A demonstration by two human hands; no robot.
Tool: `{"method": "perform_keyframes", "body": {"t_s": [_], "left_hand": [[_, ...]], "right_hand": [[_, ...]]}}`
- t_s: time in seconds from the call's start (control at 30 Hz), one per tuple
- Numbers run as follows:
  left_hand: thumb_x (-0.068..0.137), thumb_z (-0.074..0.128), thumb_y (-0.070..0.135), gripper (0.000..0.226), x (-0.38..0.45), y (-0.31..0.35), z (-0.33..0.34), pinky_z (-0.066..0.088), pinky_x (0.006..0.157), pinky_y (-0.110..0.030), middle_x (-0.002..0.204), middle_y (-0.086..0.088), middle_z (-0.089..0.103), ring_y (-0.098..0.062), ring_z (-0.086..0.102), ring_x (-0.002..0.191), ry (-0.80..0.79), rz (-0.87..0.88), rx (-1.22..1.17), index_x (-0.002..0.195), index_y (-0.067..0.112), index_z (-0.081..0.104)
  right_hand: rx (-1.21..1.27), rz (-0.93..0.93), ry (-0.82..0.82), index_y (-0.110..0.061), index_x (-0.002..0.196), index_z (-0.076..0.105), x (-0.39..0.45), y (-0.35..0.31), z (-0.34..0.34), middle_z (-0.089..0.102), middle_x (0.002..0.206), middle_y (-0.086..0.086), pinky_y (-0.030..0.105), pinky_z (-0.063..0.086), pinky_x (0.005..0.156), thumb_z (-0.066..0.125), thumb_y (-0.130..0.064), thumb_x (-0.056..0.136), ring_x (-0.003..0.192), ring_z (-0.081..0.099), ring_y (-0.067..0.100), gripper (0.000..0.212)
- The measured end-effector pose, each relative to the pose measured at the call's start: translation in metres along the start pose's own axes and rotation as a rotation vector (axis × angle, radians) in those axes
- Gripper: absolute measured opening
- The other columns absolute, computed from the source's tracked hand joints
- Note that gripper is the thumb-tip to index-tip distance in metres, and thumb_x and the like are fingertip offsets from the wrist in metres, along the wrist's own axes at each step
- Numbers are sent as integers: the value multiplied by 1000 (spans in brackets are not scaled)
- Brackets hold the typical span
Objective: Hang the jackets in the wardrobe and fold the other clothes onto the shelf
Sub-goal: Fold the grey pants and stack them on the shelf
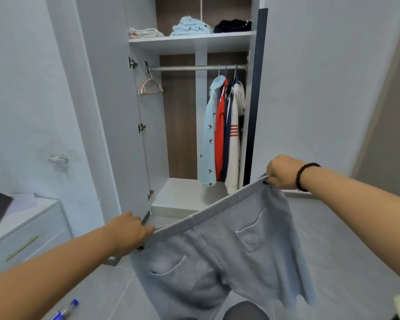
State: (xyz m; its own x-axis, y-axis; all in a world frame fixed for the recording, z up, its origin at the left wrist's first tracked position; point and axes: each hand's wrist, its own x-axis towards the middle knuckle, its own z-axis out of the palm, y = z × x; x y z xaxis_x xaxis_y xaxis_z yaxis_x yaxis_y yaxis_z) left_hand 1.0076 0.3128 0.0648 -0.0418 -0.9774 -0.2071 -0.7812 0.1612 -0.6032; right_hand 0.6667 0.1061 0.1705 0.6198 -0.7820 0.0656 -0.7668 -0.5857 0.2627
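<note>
Grey trousers [219, 257] held up by the waistband before an open wardrobe [194, 112], left hand [127, 232] and right hand [282, 172] each pinching one end. Jackets [222, 132] hanging on the rail at right. Folded clothes [189, 26] on the shelf [192, 40] above.

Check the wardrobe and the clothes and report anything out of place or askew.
Little stands out. The grey trousers hang slanted, because the right hand holds its waistband end higher than the left hand. A blue pen lies loose at the lower left. The hanging jackets and folded piles look orderly.
</note>
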Motion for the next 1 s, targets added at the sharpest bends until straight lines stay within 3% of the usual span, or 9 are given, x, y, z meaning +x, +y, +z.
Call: {"method": "perform_keyframes", "body": {"t_s": [0.17, 0.27, 0.37, 0.5, 0.57, 0.63, 0.7, 0.83, 1.0], "left_hand": [[89, 59, 55, 58, -21, 7, 12, 43, 78, -23, 112, 0, 59, -14, 57, 93, -158, -85, -789, 135, 25, 40], [84, 54, 68, 55, -33, 28, 32, 48, 65, -19, 97, -4, 68, -10, 64, 67, -320, -26, -987, 120, 27, 54], [94, 38, 64, 48, -36, 58, 56, 50, 68, -25, 88, -9, 63, -16, 61, 61, -402, -30, -1011, 87, 19, 54], [99, 46, 41, 32, -41, 92, 81, 44, 47, -14, 104, -3, 63, -19, 61, 62, -478, -28, -1030, 102, 15, 65], [95, 54, 41, 28, -45, 101, 87, 43, 48, -12, 88, 8, 65, -12, 58, 51, -445, -9, -1105, 95, 18, 68], [89, 62, 50, 29, -51, 106, 87, 41, 50, -9, 59, 16, 62, -2, 54, 42, -372, 17, -1147, 86, 22, 67], [83, 65, 59, 35, -54, 111, 86, 40, 53, -8, 48, 22, 56, 4, 53, 43, -312, 39, -1148, 88, 24, 68], [68, 73, 66, 43, -54, 126, 74, 33, 54, -6, 60, 27, 56, 8, 51, 57, -183, 120, -1042, 91, 31, 73], [75, 67, 32, 13, -39, 155, 48, 35, 56, -12, 92, 10, 64, -9, 58, 79, -28, 127, -814, 81, 21, 70]], "right_hand": [[230, -93, -128, -12, 82, 75, -17, -6, 15, 72, 89, 8, 38, 53, 79, 65, -23, 84, 87, 65, 24, 15], [271, -131, -228, -17, 79, 76, -33, -26, 50, 72, 86, 3, 35, 55, 76, 66, -18, 80, 84, 66, 20, 10], [373, -135, -305, -20, 84, 78, -46, -48, 93, 73, 88, -3, 33, 56, 76, 68, -11, 79, 84, 67, 16, 14], [538, -142, -315, -15, 94, 76, -69, -74, 143, 70, 100, 0, 27, 52, 85, 61, 1, 81, 94, 65, 16, 26], [530, -171, -351, -15, 95, 75, -82, -84, 162, 64, 99, -4, 23, 51, 84, 53, 8, 79, 95, 62, 16, 36], [464, -221, -416, -13, 87, 76, -91, -92, 175, 61, 96, -2, 28, 51, 85, 47, 9, 73, 93, 60, 18, 39], [427, -233, -455, -10, 80, 74, -95, -96, 182, 63, 95, 3, 34, 53, 82, 45, 7, 67, 89, 61, 20, 36], [396, -200, -448, -6, 76, 69, -95, -97, 191, 49, 102, -1, 30, 51, 81, 48, 1, 71, 93, 58, 21, 23], [305, -159, -472, -12, 74, 62, -97, -99, 206, 34, 136, 5, 24, 43, 88, 48, -10, 87, 110, 54, 24, 20]]}}
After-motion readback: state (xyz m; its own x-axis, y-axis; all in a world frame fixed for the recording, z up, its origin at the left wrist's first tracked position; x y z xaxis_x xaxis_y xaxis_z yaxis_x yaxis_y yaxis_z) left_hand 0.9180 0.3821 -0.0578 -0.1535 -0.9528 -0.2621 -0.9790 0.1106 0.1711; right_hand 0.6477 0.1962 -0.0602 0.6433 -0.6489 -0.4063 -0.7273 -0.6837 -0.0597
